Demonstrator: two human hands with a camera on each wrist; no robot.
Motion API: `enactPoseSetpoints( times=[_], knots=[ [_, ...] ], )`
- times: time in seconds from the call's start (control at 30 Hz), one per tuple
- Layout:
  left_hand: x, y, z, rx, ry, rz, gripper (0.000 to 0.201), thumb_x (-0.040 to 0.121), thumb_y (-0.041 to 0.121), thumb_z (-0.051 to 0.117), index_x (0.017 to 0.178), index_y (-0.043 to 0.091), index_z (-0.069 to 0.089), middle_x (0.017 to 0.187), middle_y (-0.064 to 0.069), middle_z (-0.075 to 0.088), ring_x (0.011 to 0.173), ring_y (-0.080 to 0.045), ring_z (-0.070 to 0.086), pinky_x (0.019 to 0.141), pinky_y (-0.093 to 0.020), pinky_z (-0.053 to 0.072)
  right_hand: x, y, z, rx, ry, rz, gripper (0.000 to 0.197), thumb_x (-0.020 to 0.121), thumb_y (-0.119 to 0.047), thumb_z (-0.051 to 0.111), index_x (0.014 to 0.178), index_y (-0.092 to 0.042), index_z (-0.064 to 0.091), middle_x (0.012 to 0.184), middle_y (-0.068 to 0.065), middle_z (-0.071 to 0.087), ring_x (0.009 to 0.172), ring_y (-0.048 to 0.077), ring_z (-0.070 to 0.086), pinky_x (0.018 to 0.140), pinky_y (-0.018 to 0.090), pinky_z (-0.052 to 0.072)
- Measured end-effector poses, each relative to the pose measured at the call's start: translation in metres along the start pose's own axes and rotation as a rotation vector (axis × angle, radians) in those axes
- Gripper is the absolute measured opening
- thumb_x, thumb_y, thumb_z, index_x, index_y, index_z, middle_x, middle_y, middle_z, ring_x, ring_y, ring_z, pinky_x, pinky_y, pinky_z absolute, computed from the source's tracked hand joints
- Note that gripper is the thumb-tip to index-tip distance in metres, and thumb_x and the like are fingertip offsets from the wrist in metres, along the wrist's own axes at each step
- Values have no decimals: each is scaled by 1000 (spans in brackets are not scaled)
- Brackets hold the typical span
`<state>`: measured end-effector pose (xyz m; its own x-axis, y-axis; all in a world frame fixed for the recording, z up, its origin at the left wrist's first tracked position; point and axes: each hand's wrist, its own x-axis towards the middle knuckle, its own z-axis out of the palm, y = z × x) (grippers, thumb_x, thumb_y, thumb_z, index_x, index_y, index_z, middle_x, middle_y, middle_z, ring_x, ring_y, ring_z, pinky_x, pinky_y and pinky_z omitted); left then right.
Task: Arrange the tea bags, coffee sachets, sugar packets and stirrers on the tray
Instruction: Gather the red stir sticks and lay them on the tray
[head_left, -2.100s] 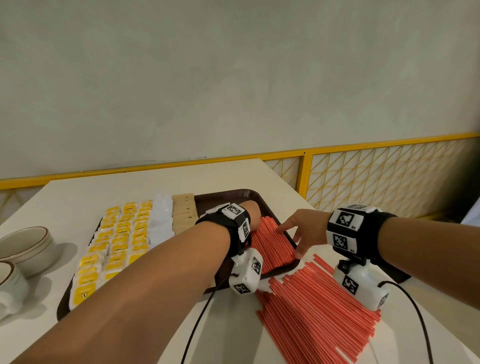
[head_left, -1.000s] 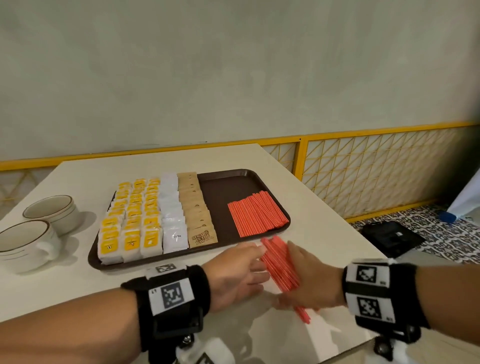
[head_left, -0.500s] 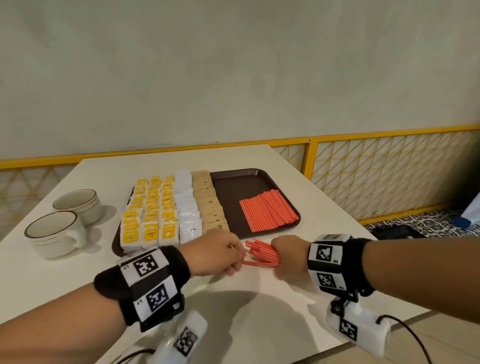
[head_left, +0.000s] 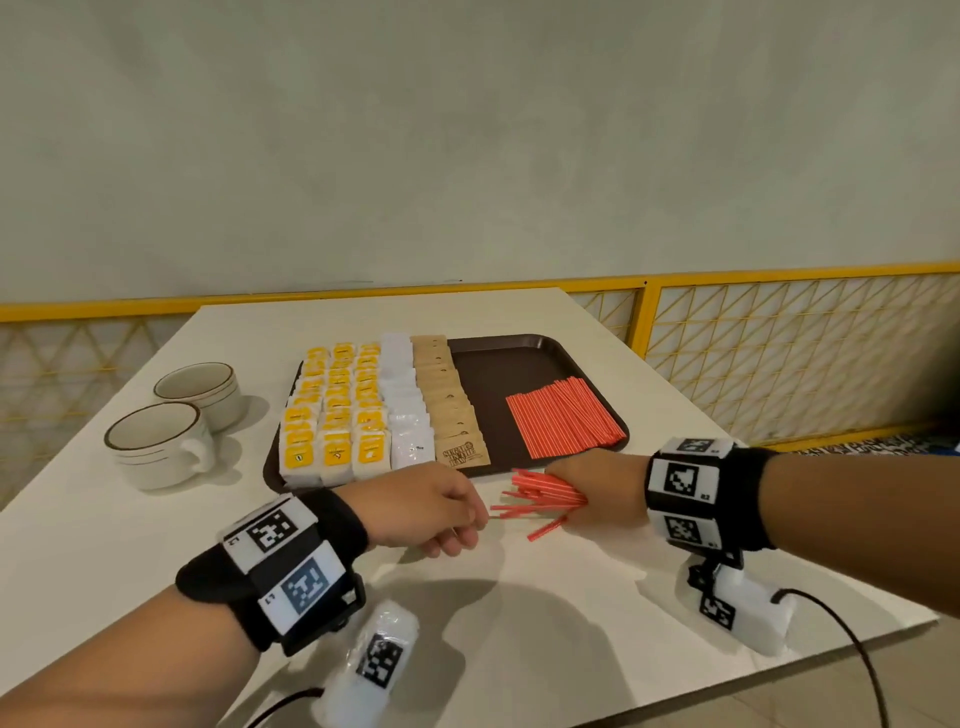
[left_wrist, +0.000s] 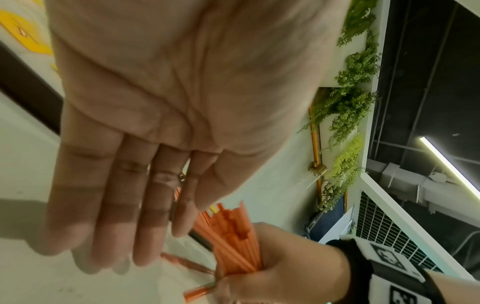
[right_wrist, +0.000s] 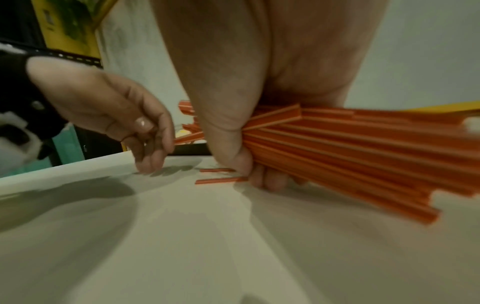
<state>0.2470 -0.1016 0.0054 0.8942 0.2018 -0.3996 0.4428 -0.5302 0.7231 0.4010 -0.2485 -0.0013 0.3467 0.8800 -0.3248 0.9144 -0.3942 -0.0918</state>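
Head view: a bundle of red stirrers (head_left: 545, 498) is gripped in the right hand (head_left: 605, 488) just in front of the tray (head_left: 498, 358), where more stirrers (head_left: 563, 418) are laid in a row. Left wrist view: the fingers (left_wrist: 116, 216) of the left hand (left_wrist: 166, 107) are held straight and released, beside the bundle's ends. Right wrist view: the right fingers (right_wrist: 270, 179) are clenched round the bundle, and two loose stirrers (right_wrist: 221, 180) are seen on the table (right_wrist: 182, 246) just beyond them.

2 white cups (head_left: 176, 421) on pale table (head_left: 130, 530), yellow lattice railing (head_left: 779, 338)
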Motion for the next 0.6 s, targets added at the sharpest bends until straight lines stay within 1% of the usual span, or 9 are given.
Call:
enactPoseSetpoints(
  times=[0.07, 0.13, 0.23, 0.27, 0.33, 0.4, 0.47, 0.53, 0.6],
  knots=[
    [-3, -4, -2, 58, -48, 8, 25, 99, 14, 41, 109, 8, 63, 97, -3, 70, 80, -9, 62, 74, -25, 49, 0, 6, -9, -3, 7, -50, 24, 91, -21, 59, 113, -12, 57, 109, 6, 64, 98, 20, 59, 75, 19, 39],
    [-6, -8, -5, 127, -92, 13, 25, 99, 17, 42, 109, 10, 64, 98, 1, 70, 82, -7, 61, 79, -26, 49, 1, 11, -12, -28, 16, -67, 29, 89, -23, 63, 115, -11, 57, 110, 6, 63, 99, 20, 58, 71, 17, 36],
    [-11, -11, -10, 205, -135, 18, 26, 99, 22, 43, 111, 13, 64, 98, 5, 70, 85, -5, 61, 86, -28, 50, 5, 17, -9, -84, 6, -28, 35, 87, -28, 66, 117, -10, 60, 111, 7, 62, 100, 21, 58, 79, 22, 41],
    [-13, -11, -12, 217, -137, 18, 26, 99, 23, 43, 110, 14, 64, 99, 5, 70, 85, -5, 61, 85, -27, 50, 6, 17, -8, -78, 7, -14, 35, 88, -29, 65, 116, -9, 60, 111, 8, 63, 99, 21, 59, 80, 22, 41],
    [-16, -11, -16, 227, -112, 22, 25, 99, 24, 44, 109, 15, 65, 100, 5, 70, 85, -5, 61, 82, -24, 49, 9, 16, -6, -66, 10, -5, 28, 89, -26, 62, 111, -8, 63, 105, 9, 63, 94, 22, 60, 75, 21, 41],
    [-17, -8, -18, 194, -44, 33, 23, 98, 24, 45, 107, 18, 66, 100, 5, 72, 87, -6, 63, 81, -24, 50, 11, 13, -4, -65, 5, -5, 20, 89, -20, 59, 102, -6, 64, 93, 10, 63, 82, 21, 59, 70, 23, 41],
    [-16, -2, -18, 91, 92, 67, 19, 97, 23, 48, 104, 22, 66, 100, 6, 71, 89, -8, 63, 80, -26, 51, 12, 10, -3, -77, -11, 7, 15, 88, -17, 59, 98, -8, 63, 85, 6, 61, 77, 20, 58, 69, 24, 44],
    [-14, 4, -14, -23, 238, 104, 16, 95, 23, 51, 104, 24, 65, 102, 5, 67, 94, -11, 61, 79, -26, 50, 11, 6, -2, -86, -31, 4, 18, 85, -17, 63, 102, -10, 62, 92, 7, 65, 85, 22, 62, 75, 25, 47],
    [-10, 9, -8, -59, 305, 127, 16, 95, 23, 53, 107, 25, 63, 108, 5, 62, 97, -10, 58, 79, -23, 47, 11, 2, -2, -74, -59, 2, 25, 84, -19, 67, 107, -12, 60, 101, 8, 66, 94, 23, 63, 79, 24, 47]
  ],
)
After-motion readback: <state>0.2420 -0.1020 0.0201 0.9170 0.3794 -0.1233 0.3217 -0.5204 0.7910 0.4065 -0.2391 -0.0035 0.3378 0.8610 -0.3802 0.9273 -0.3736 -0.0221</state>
